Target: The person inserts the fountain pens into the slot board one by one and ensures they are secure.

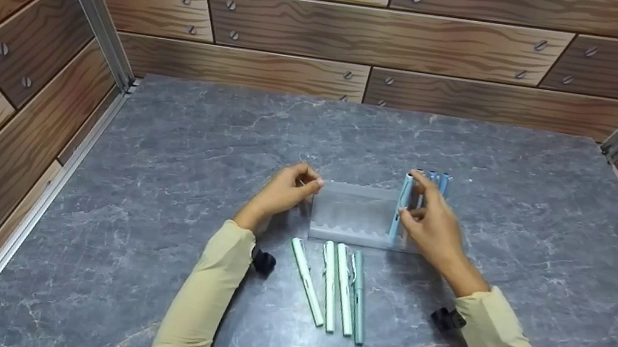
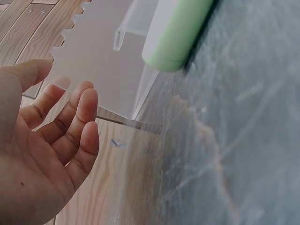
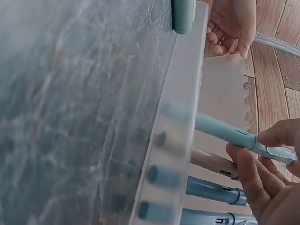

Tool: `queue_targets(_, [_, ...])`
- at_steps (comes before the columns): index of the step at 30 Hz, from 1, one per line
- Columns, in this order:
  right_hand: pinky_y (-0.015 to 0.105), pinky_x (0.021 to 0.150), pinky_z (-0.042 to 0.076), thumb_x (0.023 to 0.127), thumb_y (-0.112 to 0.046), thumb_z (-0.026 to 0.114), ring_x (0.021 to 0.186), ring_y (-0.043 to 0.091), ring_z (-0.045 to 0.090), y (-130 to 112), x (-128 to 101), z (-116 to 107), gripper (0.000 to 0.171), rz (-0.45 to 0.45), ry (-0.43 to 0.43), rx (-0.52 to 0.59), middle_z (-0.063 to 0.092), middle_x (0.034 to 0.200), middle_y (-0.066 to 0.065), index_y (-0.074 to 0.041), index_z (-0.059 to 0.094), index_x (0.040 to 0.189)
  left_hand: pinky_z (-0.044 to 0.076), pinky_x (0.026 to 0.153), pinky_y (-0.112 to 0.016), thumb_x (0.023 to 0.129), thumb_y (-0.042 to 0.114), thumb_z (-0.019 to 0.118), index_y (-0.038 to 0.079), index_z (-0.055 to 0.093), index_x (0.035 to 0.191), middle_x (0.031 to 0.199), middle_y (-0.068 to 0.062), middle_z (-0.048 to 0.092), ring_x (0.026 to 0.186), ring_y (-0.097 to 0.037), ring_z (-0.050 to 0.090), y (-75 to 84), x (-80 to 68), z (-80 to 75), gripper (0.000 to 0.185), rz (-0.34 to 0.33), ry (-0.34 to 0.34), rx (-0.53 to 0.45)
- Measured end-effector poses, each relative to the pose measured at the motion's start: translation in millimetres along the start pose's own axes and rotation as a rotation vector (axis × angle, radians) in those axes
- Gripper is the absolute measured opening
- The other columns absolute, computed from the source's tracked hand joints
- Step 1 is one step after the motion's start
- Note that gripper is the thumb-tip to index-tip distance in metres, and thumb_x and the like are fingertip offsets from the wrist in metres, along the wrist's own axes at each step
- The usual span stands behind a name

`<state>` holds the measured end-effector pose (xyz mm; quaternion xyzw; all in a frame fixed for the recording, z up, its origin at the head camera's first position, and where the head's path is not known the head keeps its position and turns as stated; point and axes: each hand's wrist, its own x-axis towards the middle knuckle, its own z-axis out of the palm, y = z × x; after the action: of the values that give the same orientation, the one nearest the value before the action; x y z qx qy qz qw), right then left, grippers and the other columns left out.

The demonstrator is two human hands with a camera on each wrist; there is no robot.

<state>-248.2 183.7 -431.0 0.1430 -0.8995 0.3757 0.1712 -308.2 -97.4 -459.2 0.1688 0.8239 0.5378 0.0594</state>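
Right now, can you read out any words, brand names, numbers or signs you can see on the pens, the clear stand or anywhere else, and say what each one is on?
None: no readable text in any view.
Pen pinched by the right hand: no legible marking.
Four pens lying on the table: plain, any print too small to read.
Frosted pen stand by the left hand: blank.
Wood-pattern walls: only screw heads.

Beige sleeves point(image 1: 204, 299), seemingly black wrist mounts point(image 1: 263, 261)

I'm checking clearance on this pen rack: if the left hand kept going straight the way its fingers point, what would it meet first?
Most likely the frosted pen rack: the left hand sits beside its left end, fingers curled toward the scalloped panel. Whether they already touch is unclear.
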Motion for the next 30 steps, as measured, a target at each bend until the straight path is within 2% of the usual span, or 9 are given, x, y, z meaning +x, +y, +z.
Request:
queue_targets(6, [0.029, 0.057, 0.043, 0.079, -0.001, 0.072, 0.068, 0.017, 0.056, -2.0, 3.4, -0.8, 0.068, -0.077, 0.030, -0.140, 0.057, 0.097, 0.012, -0.011, 0.044, 0.140, 0.045, 0.058, -0.020, 0.096, 0.023, 0.060, 0.004, 0.062, 0.104, 0.090, -0.008, 0.067, 0.073, -0.020, 0.062, 1.0, -0.2, -0.2, 0.021, 0.001, 0.008, -0.002])
queue_targets(12, [0.030, 0.054, 0.035, 0.080, -0.004, 0.073, 0.065, 0.018, 0.043, -2.0, 7.3, -1.9, 0.069, -0.043, 0.008, -0.204, 0.053, 0.090, 0.011, -0.009, 0.044, 0.142, 0.045, 0.058, -0.020, 0.096, 0.023, 0.060, 0.003, 0.062, 0.104, 0.090, -0.009, 0.067, 0.074, -0.023, 0.064, 1.7, -0.2, 0.1, 0.022, 0.006, 0.012, 0.001])
queue_targets(21, [0.030, 0.054, 0.038, 0.081, -0.009, 0.074, 0.067, 0.020, 0.048, -1.9, 6.5, -4.5, 0.069, -0.011, -0.016, -0.216, 0.055, 0.093, 0.012, -0.009, 0.042, 0.143, 0.045, 0.058, -0.021, 0.096, 0.025, 0.060, 0.004, 0.062, 0.107, 0.096, -0.010, 0.067, 0.078, -0.027, 0.064, 2.0, -0.5, 0.3, 0.024, -0.001, -0.001, 0.019])
queue_targets(30, [0.024, 0.053, 0.039, 0.082, -0.013, 0.076, 0.070, 0.014, 0.051, -8.4, -6.7, -6.4, 0.064, -0.042, -0.034, -0.210, 0.056, 0.097, 0.008, -0.007, 0.045, 0.139, 0.046, 0.060, -0.021, 0.096, 0.025, 0.059, 0.004, 0.062, 0.106, 0.096, -0.011, 0.068, 0.074, -0.018, 0.063, 1.1, -0.4, -0.3, 0.024, 0.004, -0.001, 0.032])
